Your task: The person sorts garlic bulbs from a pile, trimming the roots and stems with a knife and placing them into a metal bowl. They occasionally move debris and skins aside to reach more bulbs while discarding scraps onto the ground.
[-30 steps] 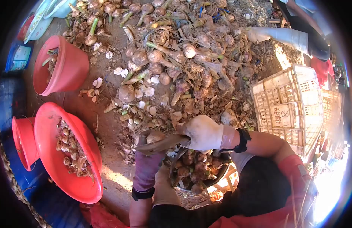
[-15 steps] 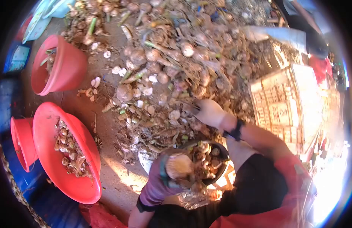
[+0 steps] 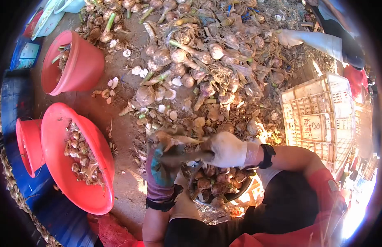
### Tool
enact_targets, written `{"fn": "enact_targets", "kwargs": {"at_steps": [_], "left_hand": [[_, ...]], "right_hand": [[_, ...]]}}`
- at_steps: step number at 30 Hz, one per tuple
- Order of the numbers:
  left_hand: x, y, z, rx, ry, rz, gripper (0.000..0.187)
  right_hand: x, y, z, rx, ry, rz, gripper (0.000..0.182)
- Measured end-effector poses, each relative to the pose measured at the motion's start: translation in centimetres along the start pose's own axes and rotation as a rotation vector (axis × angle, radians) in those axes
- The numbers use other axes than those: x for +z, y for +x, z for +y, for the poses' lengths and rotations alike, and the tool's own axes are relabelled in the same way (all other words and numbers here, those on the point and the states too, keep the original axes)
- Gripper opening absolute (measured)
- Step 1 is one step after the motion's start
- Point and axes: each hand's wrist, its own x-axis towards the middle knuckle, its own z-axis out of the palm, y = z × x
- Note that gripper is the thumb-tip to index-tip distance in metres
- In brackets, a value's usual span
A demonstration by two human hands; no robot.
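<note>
My left hand point(image 3: 163, 166), in a purple and green glove, is closed around a garlic bulb point(image 3: 168, 138) whose stem points right toward my other hand. My right hand point(image 3: 228, 150), in a whitish glove with a dark band at the wrist, grips a knife point(image 3: 184, 157); its blade is blurred and lies across the front of the left glove. Just below both hands is a dark round bucket point(image 3: 193, 192) between my legs, filled with trimmed garlic bulbs point(image 3: 221, 181).
A large heap of garlic with stems point(image 3: 207, 61) covers the ground ahead. On the left are a red basin point(image 3: 92, 203) with bulbs, a pink bucket point(image 3: 86, 61) and a smaller red bucket point(image 3: 32, 136). A slatted plastic crate point(image 3: 308, 111) stands right; another person's dark-clothed leg point(image 3: 343, 45) shows beyond.
My right hand has come back from the heap toward my body, beside my left hand. The left hand has risen from beside the bucket and now holds a garlic bulb in front of it.
</note>
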Motion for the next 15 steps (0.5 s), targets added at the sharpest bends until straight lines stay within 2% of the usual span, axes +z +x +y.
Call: {"fn": "enact_targets", "kwargs": {"at_steps": [1,4,6,8,9,10,12,13,15], "left_hand": [[0.2,0.0,-0.2,-0.008,-0.004,-0.006,0.047],[1.6,-0.2,-0.2,-0.108,0.217,-0.155,0.034],[0.3,-0.9,-0.2,-0.179,0.265,-0.143,0.035],[-3.8,-2.6,-1.4,0.098,1.026,-0.276,0.044],[-3.2,-2.8,-1.3,-0.240,0.728,-0.416,0.049],[1.0,-3.6,0.8,-0.293,0.966,-0.633,0.056],[3.4,-3.4,1.9,-0.409,1.046,-0.986,0.063],[3.2,-2.4,2.0,-0.409,1.053,-0.982,0.063],[1.2,0.2,2.4,0.000,1.541,-0.514,0.068]], "right_hand": [[-0.2,0.3,0.2,0.026,0.011,0.124,0.027],[-1.9,1.1,0.3,0.092,-0.009,0.151,0.029],[-1.6,1.2,1.4,0.079,-0.065,0.114,0.029],[-1.2,1.3,2.8,0.210,-0.193,0.013,0.028],[0.0,0.4,5.1,0.230,-0.103,0.107,0.034],[0.2,-0.4,6.4,0.207,-0.182,0.103,0.032],[-1.4,-0.4,5.0,0.354,0.119,0.160,0.027],[-2.1,0.1,5.0,0.348,0.122,0.162,0.027],[-2.7,0.9,4.8,0.387,0.172,0.225,0.023]]}}
